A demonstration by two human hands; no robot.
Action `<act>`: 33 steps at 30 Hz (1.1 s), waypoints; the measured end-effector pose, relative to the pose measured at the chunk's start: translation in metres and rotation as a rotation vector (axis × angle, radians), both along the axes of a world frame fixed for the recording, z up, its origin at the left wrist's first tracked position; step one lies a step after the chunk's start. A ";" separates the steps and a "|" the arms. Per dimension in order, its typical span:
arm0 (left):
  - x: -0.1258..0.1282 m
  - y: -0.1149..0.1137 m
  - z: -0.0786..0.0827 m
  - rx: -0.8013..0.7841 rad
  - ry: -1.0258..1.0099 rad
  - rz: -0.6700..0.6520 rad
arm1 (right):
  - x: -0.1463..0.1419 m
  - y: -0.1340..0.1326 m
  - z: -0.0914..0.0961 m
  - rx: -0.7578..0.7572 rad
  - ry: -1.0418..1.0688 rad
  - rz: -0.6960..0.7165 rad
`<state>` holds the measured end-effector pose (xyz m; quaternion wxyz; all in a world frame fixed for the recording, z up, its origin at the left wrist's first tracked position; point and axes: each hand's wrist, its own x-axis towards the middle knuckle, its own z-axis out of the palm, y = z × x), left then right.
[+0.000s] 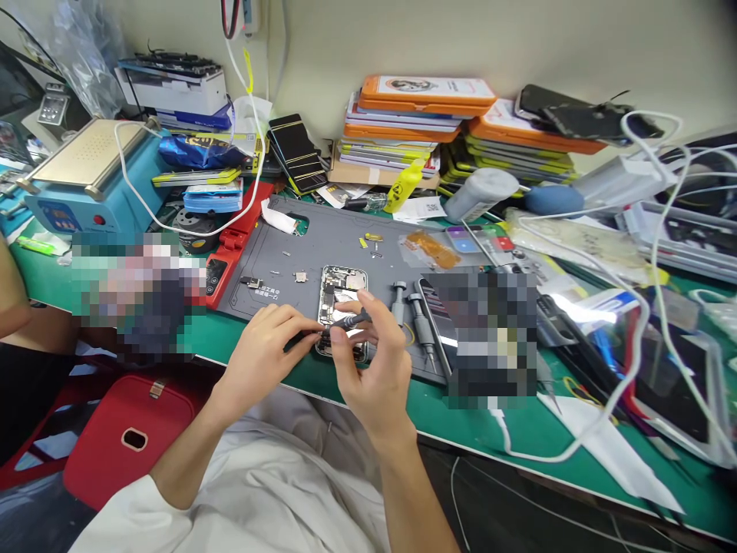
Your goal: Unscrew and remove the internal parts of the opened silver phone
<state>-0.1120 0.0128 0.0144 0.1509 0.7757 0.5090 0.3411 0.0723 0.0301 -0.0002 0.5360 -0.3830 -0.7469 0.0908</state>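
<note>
An opened smartphone [328, 296], its inner board and parts bare, lies on a grey work mat [270, 253]. My right hand [374, 361] is over its lower half, thumb and fingers closed round a dark-handled screwdriver [359, 317] that slants down to the left. Against the phone's lower left edge, my left hand [268, 342] has thumb and index fingertip brought together; what they pinch, if anything, is too small to tell. To the right of the phone lie two grey screwdrivers [423, 326]. Small loose parts, among them a metal piece [300, 276], are scattered on the mat.
A red hinged tool [230, 242] borders the mat on the left, near a blue machine [86, 184]. Stacked orange boxes [426, 88] stand behind. On the right are a white cable [633, 369], a phone [434, 315] partly blurred out, and tweezers. Another person's arm [11, 292] shows far left.
</note>
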 end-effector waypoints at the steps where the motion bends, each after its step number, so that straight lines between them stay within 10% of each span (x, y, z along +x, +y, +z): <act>1: 0.000 0.000 0.000 -0.001 -0.002 0.001 | 0.001 0.000 0.000 0.001 -0.007 0.008; 33: -0.001 0.001 0.000 0.036 0.111 -0.017 | 0.015 -0.003 -0.012 -0.069 0.152 0.051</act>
